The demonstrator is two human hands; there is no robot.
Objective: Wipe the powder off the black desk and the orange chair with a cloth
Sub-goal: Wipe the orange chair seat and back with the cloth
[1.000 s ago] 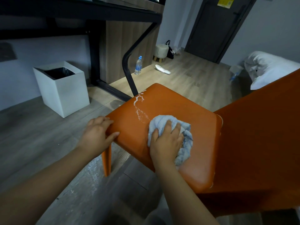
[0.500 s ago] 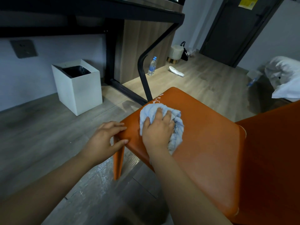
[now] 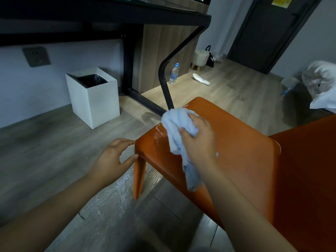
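The orange chair [image 3: 241, 151] fills the right half of the view, its seat facing me and its back at the far right. My right hand [image 3: 199, 140] grips a bunched light-blue cloth [image 3: 177, 124] over the seat's front left part, with a tail of cloth hanging down past the seat edge. A faint smear of white powder shows on the seat corner beside the cloth. My left hand [image 3: 113, 159] hovers at the seat's left corner with fingers spread, the fingertips just at the edge. The black desk [image 3: 109, 13] runs along the top of the view.
A white square bin [image 3: 94, 102] with a black liner stands on the wood floor at left. The desk's black curved leg [image 3: 164, 82] stands just behind the chair. Two water bottles [image 3: 174, 74], a slipper, a small stool and a dark door lie farther back. White bedding is at right.
My right hand swept the cloth from the seat's middle toward the front left corner, over the powder streak. My left hand has come off the seat corner and opened.
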